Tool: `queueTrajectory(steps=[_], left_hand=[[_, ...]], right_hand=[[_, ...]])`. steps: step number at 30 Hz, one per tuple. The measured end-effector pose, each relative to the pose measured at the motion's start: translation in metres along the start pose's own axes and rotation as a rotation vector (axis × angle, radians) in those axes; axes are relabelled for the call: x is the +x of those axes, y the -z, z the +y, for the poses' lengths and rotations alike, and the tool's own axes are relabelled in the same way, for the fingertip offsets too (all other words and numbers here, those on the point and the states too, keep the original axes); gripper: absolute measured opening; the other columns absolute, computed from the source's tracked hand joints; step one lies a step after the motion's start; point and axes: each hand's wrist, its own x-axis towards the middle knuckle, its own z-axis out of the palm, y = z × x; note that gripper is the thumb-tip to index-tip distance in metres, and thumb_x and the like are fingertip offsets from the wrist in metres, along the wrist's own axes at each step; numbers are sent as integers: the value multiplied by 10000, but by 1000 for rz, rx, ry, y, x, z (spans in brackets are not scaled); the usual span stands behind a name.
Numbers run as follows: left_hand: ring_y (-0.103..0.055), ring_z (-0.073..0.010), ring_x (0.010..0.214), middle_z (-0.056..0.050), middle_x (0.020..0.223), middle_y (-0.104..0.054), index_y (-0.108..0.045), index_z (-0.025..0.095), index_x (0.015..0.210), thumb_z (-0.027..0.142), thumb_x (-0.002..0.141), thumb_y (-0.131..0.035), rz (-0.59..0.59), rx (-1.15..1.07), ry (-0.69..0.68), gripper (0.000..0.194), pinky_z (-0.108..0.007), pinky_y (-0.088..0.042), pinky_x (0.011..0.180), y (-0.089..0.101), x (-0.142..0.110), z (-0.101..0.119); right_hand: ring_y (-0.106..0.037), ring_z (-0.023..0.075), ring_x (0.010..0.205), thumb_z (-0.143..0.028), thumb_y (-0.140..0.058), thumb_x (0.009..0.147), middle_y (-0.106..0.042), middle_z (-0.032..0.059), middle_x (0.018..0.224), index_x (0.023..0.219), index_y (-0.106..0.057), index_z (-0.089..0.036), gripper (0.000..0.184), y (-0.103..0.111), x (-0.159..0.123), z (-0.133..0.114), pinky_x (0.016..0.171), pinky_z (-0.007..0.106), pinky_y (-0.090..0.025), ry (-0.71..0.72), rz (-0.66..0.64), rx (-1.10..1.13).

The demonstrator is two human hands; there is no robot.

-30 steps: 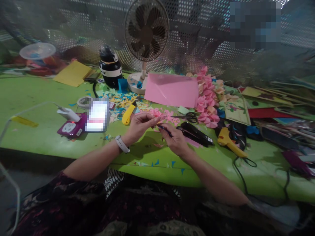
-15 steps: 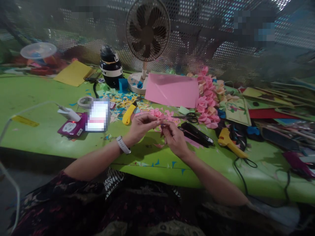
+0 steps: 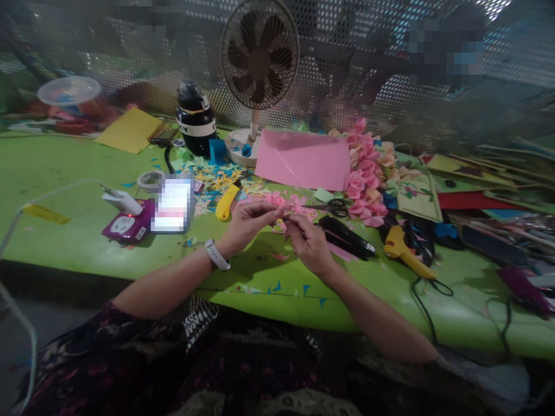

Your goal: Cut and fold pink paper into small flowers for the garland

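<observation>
My left hand (image 3: 250,226), with a white band on the wrist, is closed in a pinch. Its fingertips meet those of my right hand (image 3: 309,240), which is pinched too, above the front of the green table (image 3: 255,277). Whatever lies between the fingers is too small and hidden to make out. Just behind the hands are pink paper pieces (image 3: 299,203). Black-handled scissors (image 3: 336,208) and a black stapler (image 3: 347,237) lie to the right of my right hand. A yellow cutter (image 3: 226,201) rests beyond my left hand.
A pink sheet (image 3: 303,159) and a pile of pink paper flowers (image 3: 366,170) lie farther back. A fan (image 3: 260,58) and a black jug (image 3: 195,121) stand behind. Left are a phone (image 3: 171,205) and a purple power box (image 3: 125,225); right, a yellow glue gun (image 3: 405,251).
The fingers of my right hand have shifted slightly, curling closer against the left fingertips. Both arms and the things on the table stay where they were.
</observation>
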Motion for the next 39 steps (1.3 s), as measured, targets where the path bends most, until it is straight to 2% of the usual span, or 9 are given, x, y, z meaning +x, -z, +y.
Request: queueTrajectory(steps=[5,10,17,26,33,39], left_hand=[[-627,-119,702,-23,742,-720,-753,187,734,400,695,-874,82,34,-5,248,-273,-540,699,1,1,-5],[-646,-132,745,-29,769,-732,-759,191,748,415,721,-849,69,42,-5,243,-297,-557,756,1,0,-6],[-654,-135,775,-32,799,-736,-767,201,756,420,721,-858,17,-8,-21,240,-308,-571,785,0,-1,-3],[-654,-135,741,-25,751,-724,-771,194,726,419,700,-884,0,-64,-25,253,-309,-570,758,0,-2,-2],[-649,-126,735,-28,776,-738,-796,213,752,386,711,-882,-22,-102,-13,197,-299,-562,743,0,-1,-2],[-668,-138,756,-34,791,-749,-797,211,741,395,684,-898,-19,-140,-1,217,-315,-569,766,-2,-1,0]], right_hand=[[-677,180,758,-434,-497,1017,-721,76,993,1136,-652,-217,292,0,0,-1,694,330,-542,6,30,-18],[-703,214,858,-407,-520,1007,-723,107,1129,1185,-651,-226,286,0,-1,2,763,375,-567,-4,43,-73],[-704,230,921,-368,-523,1003,-734,102,1094,1164,-654,-227,251,0,0,4,825,403,-569,35,39,-89],[-717,213,905,-346,-538,1002,-735,84,1096,1178,-648,-239,234,0,0,7,799,387,-591,92,40,-68],[-719,232,966,-386,-611,966,-733,85,1099,1154,-658,-255,234,0,-1,13,837,425,-603,119,105,-98],[-711,224,963,-372,-618,968,-734,77,1099,1164,-662,-262,229,1,-1,13,832,414,-604,147,122,-140]])
